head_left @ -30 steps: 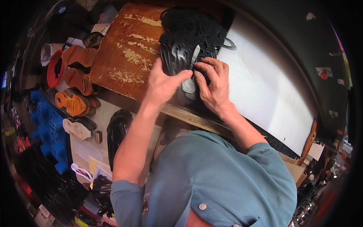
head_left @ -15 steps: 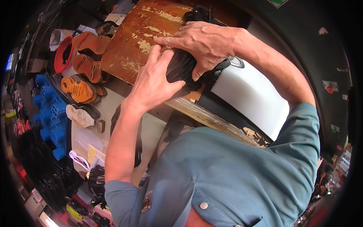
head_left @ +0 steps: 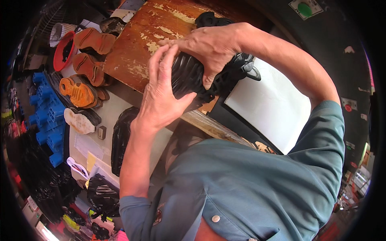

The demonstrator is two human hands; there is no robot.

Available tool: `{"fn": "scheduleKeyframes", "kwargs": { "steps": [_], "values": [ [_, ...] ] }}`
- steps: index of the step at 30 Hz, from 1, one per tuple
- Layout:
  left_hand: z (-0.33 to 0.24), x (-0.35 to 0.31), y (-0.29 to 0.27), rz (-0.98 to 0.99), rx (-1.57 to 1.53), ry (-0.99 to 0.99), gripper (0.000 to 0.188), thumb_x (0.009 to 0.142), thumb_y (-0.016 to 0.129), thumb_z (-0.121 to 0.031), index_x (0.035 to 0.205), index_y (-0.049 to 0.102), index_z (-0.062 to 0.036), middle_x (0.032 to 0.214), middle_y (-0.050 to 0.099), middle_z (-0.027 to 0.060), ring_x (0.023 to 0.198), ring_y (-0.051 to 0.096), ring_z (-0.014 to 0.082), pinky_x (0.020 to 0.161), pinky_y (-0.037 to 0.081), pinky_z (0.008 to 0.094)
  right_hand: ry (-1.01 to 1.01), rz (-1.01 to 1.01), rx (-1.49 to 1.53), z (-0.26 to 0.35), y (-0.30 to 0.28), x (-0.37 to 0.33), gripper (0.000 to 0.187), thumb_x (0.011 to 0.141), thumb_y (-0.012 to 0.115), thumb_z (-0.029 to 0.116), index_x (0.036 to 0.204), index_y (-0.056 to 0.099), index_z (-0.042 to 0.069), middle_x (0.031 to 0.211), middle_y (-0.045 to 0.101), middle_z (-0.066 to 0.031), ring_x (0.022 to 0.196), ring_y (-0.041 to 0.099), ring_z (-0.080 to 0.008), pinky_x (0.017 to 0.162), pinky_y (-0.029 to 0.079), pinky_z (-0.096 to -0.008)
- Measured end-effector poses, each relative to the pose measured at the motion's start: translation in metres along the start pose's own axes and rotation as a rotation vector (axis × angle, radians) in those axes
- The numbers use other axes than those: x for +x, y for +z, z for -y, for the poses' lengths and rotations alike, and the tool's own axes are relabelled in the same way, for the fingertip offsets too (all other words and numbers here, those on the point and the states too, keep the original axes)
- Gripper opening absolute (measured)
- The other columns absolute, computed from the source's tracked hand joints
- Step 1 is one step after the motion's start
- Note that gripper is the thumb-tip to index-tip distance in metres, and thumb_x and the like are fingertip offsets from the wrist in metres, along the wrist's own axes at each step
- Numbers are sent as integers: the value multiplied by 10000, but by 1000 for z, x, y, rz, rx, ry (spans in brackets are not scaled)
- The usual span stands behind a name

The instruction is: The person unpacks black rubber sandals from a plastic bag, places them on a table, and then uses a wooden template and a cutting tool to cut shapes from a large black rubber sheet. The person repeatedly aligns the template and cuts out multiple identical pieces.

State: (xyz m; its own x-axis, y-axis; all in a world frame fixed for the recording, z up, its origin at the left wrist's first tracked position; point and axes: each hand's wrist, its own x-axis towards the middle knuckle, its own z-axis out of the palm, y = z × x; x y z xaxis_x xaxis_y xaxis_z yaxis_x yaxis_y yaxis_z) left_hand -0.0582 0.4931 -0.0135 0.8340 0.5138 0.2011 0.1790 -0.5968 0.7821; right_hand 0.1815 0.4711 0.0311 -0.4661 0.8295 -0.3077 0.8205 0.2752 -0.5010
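A bundle of thin black pieces (head_left: 187, 76), standing close together like a stack on edge, is between my hands at the wooden board's near edge. My left hand (head_left: 159, 94) curves round its left side, thumb at the near end and fingers at the far end. From the far right, my right hand (head_left: 211, 46) reaches over it, with its thumb pressed down along the right side. The fingertips of both hands meet at the far left corner. More black shaped rubber-like pieces (head_left: 237, 70) lie right of the bundle, partly under my right wrist.
The worn brown wooden board (head_left: 132, 52) extends beyond my hands, with another black piece (head_left: 209, 19) on it. A white panel (head_left: 269, 104) lies to the right. Orange shoe soles (head_left: 78, 91), a red basin (head_left: 64, 52) and blue plastic blocks (head_left: 50, 118) are at the left.
Both hands stay round the black bundle. My left fingers have straightened and moved slightly left, and more of the bundle and the black pieces at its right shows. The whole view has shifted slightly.
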Motion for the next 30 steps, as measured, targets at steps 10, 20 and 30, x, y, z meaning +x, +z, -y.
{"fn": "scheduleKeyframes", "kwargs": {
  "steps": [10,20,30],
  "values": [
    [-11,17,-20,52,34,124,1280,697,907,-18,1729,171,-189,1589,437,191,1310,622,348,1095,540,421,-66,48,229,0,-5,-5,563,649,907,226,1121,760,-42,912,790,-181,828,752,-318,783,607,-405],
    [6,46,-68,-36,-928,93,1388,763,829,-762,1695,151,11,1610,458,237,1439,527,323,1229,421,471,26,-439,456,30,-48,-53,610,656,920,232,1135,741,-101,920,783,-123,821,745,-188,805,612,-323],
    [-22,21,-56,-166,-945,97,571,871,880,-192,1351,646,12,1289,693,81,1162,646,201,1048,503,337,89,-719,686,65,-41,-56,561,700,928,204,1164,764,-66,1023,790,-106,949,728,-172,932,576,-299]
  ]
}}
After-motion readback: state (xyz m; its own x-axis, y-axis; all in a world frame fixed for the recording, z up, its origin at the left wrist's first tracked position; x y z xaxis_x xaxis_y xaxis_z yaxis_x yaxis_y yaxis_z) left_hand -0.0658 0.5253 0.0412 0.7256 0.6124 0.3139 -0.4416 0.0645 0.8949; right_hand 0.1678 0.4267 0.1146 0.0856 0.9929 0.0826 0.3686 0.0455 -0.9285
